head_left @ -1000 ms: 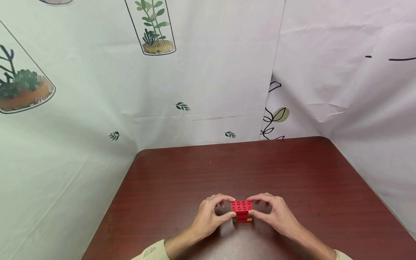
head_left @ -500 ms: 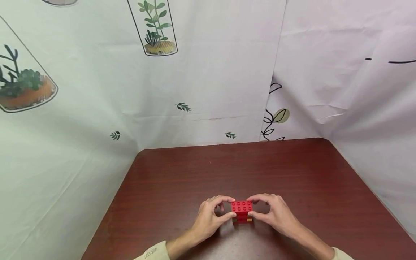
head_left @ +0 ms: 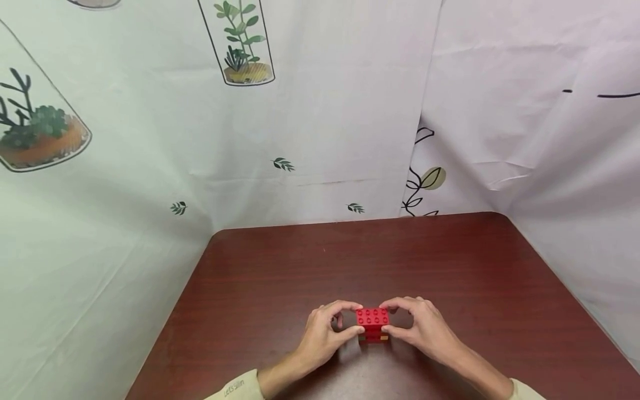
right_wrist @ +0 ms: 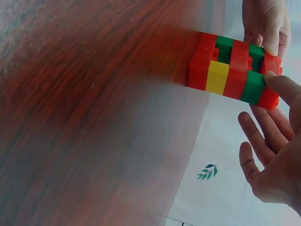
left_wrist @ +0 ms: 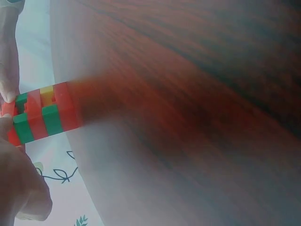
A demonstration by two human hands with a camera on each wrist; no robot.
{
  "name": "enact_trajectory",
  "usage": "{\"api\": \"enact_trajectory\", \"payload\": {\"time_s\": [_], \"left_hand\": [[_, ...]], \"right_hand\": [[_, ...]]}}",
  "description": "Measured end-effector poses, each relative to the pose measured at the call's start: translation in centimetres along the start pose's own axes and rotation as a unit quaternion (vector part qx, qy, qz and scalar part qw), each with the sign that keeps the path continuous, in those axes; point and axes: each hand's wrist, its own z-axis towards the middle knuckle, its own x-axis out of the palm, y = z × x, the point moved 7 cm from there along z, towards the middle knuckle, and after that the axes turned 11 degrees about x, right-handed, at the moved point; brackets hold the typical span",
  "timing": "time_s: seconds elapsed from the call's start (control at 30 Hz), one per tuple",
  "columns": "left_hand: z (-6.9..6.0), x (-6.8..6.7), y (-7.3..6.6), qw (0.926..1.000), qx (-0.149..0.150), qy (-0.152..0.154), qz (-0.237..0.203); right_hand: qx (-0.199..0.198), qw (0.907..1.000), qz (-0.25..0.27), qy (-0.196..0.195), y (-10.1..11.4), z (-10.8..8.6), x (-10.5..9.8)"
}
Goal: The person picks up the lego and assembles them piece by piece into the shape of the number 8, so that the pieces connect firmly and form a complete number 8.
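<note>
A stack of toy building bricks stands on the table in front of me. Its top is a red studded brick (head_left: 372,316). My left hand (head_left: 322,336) pinches the left end of that brick, thumb in front and index finger behind. In the same way my right hand (head_left: 427,331) pinches the right end. The right wrist view shows the layers below: a middle red brick (right_wrist: 236,68) and a bottom red brick (right_wrist: 201,61). Between them sit small spacers, among them a yellow brick (right_wrist: 217,77) and a green brick (right_wrist: 254,88). Gaps show between the small bricks.
The brown wooden table (head_left: 280,266) has rounded far corners. White cloth (head_left: 310,128) printed with plants hangs behind it and along both sides.
Both hands keep their pinch on the red brick, and the stack stays in place. Only the head view has shifted very slightly.
</note>
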Motion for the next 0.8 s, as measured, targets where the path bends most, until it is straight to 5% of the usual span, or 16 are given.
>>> {"api": "enact_trajectory", "payload": {"time_s": [0.47, 0.8], "left_hand": [[0.3, -0.1, -0.3, 0.9979, 0.05, -0.004, 0.04], [-0.4, 0.9, -0.1, 0.997, 0.039, 0.045, 0.049]], "right_hand": [[-0.012, 0.9981, -0.03, -0.053, 0.5, -1.0, 0.2], [0.017, 0.9998, 0.002, -0.005, -0.3, -1.5, 1.1]]}}
